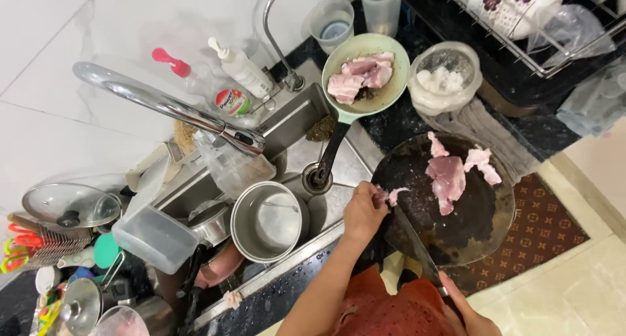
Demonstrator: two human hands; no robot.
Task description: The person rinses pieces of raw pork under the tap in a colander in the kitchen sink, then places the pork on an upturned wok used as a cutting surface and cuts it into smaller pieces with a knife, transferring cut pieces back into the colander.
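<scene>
Now the left hand pinches a meat strip; the knife, gripped by the right hand, points at eleven o'clock beside it.

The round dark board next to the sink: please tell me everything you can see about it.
The round board looks dark, worn and wet, perhaps wood. It lies flat on the counter's edge, right of the sink. Pink raw meat pieces lie on it. The left hand holds a small piece at its rim, where the knife cuts.

Home kitchen, sink, faucet, dish rack
</scene>
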